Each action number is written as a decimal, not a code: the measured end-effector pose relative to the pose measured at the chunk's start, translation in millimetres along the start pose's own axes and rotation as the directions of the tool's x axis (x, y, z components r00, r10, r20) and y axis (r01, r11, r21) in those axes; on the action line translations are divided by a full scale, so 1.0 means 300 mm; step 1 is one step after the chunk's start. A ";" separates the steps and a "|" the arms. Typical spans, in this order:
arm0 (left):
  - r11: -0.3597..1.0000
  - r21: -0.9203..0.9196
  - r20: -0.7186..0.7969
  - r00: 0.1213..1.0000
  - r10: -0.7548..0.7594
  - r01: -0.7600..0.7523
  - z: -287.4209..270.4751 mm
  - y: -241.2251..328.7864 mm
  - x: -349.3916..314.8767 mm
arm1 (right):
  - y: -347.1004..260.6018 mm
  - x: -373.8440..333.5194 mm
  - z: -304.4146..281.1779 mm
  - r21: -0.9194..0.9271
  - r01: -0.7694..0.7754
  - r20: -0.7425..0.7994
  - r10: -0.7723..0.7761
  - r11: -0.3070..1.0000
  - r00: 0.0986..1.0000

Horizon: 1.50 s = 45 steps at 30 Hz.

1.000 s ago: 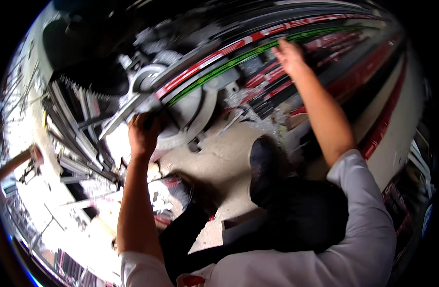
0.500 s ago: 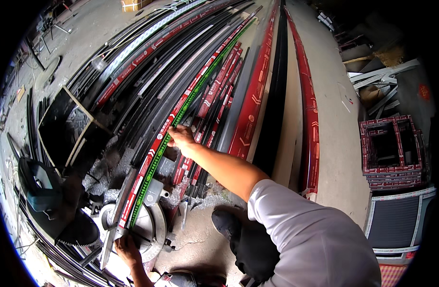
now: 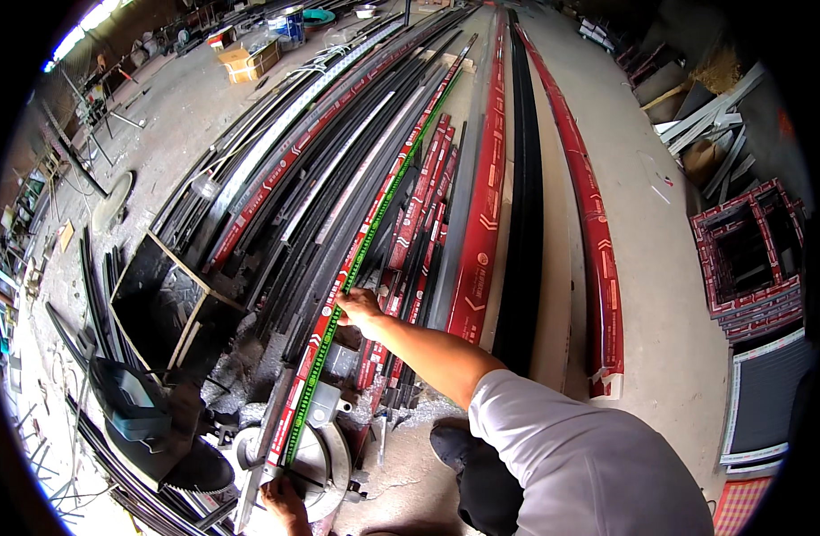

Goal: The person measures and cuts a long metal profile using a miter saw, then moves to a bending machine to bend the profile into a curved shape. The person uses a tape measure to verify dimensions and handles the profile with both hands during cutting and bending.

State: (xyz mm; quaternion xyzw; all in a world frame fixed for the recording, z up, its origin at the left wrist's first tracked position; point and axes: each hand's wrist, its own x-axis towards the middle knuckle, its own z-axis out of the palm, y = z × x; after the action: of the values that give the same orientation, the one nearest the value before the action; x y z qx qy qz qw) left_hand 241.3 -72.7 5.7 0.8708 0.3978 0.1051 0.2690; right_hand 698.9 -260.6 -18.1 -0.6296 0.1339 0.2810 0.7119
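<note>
A long metal profile (image 3: 319, 332), wrapped in red film with a bright green printed strip along its edge, runs from the near left far into the background. My right hand (image 3: 360, 308) is closed around it partway along, thumb and fingers at its sides. At its near end, my left hand (image 3: 283, 502) has its fingers curled against the tip; part of the grip is hidden. That end lies over the round grey base of a miter saw (image 3: 336, 464). The saw's toothed blade (image 3: 204, 472) and dark teal motor housing (image 3: 133, 406) are tilted off to the left.
Many black and red-wrapped profiles (image 3: 481, 259) lie lengthwise on the floor ahead. An open dark box frame (image 3: 159, 234) stands left of the saw. Stacked red-wrapped frames (image 3: 756, 308) are at right. A cardboard carton (image 3: 249, 61) sits at far left.
The view has tilted up and turned left, so the scene sits lower and farther right. Both hands keep their places on the profile, which looks unmoved against the saw.
</note>
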 end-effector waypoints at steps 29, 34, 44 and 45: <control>0.998 -0.049 -0.008 0.999 0.048 -0.049 0.028 -0.034 0.007 | -0.005 0.008 -0.036 0.007 0.013 0.029 -0.013 1.000 1.000; 0.995 -0.052 -0.035 0.996 0.088 -0.089 0.029 -0.049 0.001 | -0.018 -0.020 -0.038 -0.040 -0.010 -0.003 0.010 0.999 1.000; 0.996 0.011 0.039 0.995 0.087 -0.088 0.004 -0.025 -0.002 | -0.049 -0.075 -0.058 -0.101 -0.067 -0.078 0.059 0.993 0.995; 0.996 0.036 0.057 0.995 0.085 -0.087 -0.006 0.002 -0.007 | -0.047 -0.073 -0.067 -0.100 -0.073 -0.077 0.065 0.992 0.995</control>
State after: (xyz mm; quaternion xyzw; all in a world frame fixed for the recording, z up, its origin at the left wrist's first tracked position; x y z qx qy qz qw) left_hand 239.5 -73.8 7.7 0.8948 0.3540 0.0847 0.2585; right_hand 692.6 -285.8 2.0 -0.6702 0.1671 0.2884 0.6631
